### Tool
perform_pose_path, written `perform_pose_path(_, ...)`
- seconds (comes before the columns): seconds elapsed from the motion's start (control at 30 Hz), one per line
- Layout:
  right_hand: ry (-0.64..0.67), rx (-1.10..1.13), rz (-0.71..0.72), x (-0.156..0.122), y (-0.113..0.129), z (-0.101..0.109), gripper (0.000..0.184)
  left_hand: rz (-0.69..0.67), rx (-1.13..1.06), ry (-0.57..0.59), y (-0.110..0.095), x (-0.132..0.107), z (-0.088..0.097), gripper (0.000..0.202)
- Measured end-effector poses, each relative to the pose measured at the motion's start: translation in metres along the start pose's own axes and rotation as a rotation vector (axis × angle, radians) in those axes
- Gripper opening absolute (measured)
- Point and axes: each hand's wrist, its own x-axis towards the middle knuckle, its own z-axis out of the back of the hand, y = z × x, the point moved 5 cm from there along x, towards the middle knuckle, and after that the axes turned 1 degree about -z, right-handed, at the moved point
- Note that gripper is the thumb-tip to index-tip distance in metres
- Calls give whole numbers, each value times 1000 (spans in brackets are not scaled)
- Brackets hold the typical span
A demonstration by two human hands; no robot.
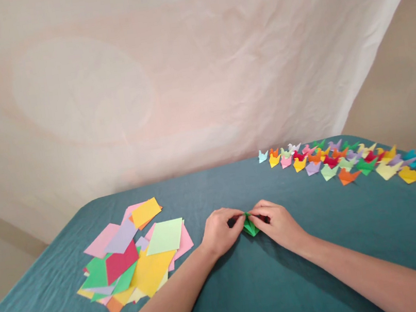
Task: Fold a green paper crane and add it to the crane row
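Note:
Between my two hands, at the middle of the table, is a small piece of folded green paper [250, 227]. Its lower part comes to a point towards me, and my fingers cover much of its top. My left hand [224, 231] pinches its upper left side between thumb and fingers. On the opposite side, my right hand [276, 220] pinches the upper right edge. The fingertips of both hands are close together on the paper.
A loose pile of coloured paper squares [153, 271] lies on the left, beside my left forearm. Several rows of folded paper birds [329, 171] stand at the back right. The table [229, 299] has a dark teal cloth, with a pale hanging sheet [196, 74] behind it.

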Motion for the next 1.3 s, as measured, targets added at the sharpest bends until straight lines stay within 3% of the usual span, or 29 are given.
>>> perform_pose_path(0.2, -19, 14, 1, 0, -1, 1, 20, 67, -293, 170, 8, 2, 1, 28)
perform_pose_path(0.3, -17, 11, -1, -1, -2, 1, 20, 55, -333, 221, 10, 3, 2, 30)
perform_pose_path(0.67, 23, 0, -34, -1, -5, -2, 16, -26, -326, 255, 12, 3, 3, 24)
perform_pose_path(1.3, 42, 2, -36, 0, -5, -3, 16, 75, -302, 189, 22, 7, -10, 20)
